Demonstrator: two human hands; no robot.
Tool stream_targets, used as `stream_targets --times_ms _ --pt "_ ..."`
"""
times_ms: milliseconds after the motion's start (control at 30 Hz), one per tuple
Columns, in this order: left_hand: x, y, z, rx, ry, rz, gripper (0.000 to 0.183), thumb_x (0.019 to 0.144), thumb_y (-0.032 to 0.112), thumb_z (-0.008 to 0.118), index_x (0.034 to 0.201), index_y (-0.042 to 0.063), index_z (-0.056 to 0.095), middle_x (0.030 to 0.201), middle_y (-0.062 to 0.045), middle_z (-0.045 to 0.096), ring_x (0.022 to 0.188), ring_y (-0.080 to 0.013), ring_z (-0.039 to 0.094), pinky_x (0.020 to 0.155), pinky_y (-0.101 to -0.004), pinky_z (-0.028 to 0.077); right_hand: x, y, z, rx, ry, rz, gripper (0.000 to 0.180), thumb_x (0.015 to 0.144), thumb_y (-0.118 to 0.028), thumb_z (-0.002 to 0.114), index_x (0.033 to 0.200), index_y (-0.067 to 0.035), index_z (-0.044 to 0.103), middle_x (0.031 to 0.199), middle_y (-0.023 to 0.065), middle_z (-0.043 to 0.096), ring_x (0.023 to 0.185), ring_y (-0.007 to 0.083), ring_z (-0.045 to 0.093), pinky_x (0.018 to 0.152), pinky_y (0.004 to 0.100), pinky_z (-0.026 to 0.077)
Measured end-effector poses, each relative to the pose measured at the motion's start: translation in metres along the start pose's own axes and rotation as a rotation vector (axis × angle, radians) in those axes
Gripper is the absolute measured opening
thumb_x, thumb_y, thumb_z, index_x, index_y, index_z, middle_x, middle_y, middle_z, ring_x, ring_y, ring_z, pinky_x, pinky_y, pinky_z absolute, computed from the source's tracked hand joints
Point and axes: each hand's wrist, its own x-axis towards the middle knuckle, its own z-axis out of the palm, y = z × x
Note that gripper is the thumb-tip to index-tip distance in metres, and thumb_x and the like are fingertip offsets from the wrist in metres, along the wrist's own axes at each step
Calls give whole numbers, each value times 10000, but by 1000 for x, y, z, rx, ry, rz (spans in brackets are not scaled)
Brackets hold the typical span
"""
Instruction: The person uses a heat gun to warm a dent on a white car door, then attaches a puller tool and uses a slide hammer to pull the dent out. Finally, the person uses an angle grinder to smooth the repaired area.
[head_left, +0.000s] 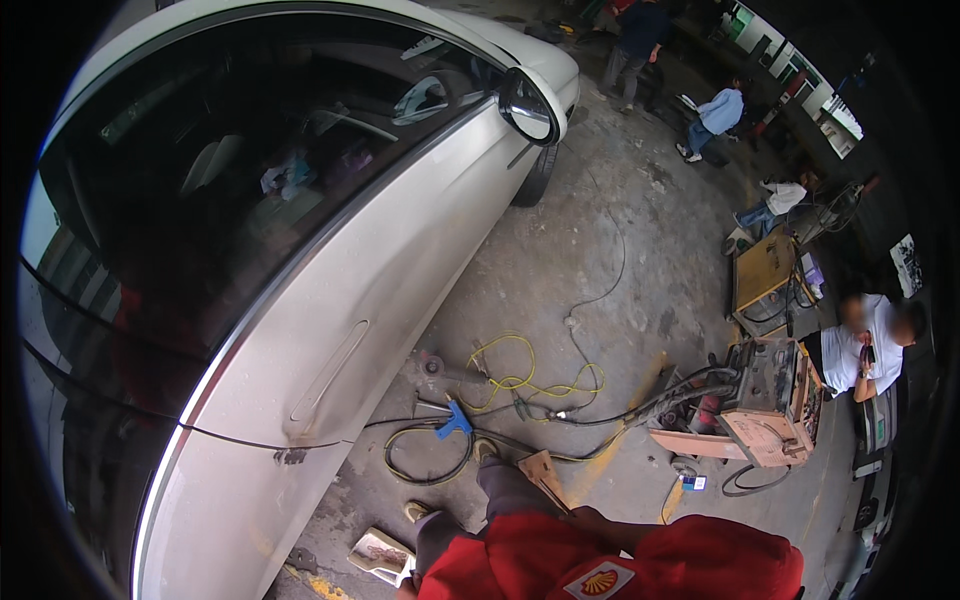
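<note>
My right hand (586, 517), dark against the red jacket, is closed on the dark thin end of a brown wedge-shaped flat tool (539, 470). Its exact kind is unclear. At the bottom edge, my left hand (408, 587) is partly cut off by the frame. It grips the corner of a shallow white tray (381, 553) with brownish residue inside. Left of me stands a pale car; its door (405, 281) has dull, uneven patches. Dark marks (291, 455) show by the door seam, below the recessed handle (330, 371).
A blue-handled gun tool (453, 420), a coiled black hose (390, 455), a yellow cord (534, 360) and an angle grinder (450, 369) lie before my feet. A wheeled machine with cables (772, 401) and a yellow cabinet (761, 270) stand right. Several people are farther off.
</note>
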Motion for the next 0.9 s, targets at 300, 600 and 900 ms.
stream_targets --times_ms 300,600,900 --pt "19 9 -20 -76 -40 21 325 978 377 552 936 55 575 752 -138 628 650 -266 596 546 -392 468 -77 -9 3 86 -248 -10 479 992 -467 480 1161 -62 673 995 187 710 908 320 679 820 406 522" --pt "27 38 -37 -129 -125 -15 262 981 314 565 951 54 550 760 -107 590 648 -205 551 506 -330 431 -48 19 -37 182 -195 105 376 993 -361 469 1273 -148 602 948 180 705 851 358 678 762 453 527" --pt "-28 19 -41 -168 -303 89 206 985 252 578 966 54 526 767 -76 551 646 -143 505 466 -269 394 20 93 -10 -331 17 -312 340 1003 -275 447 1311 -217 580 859 187 695 732 369 673 673 500 520"
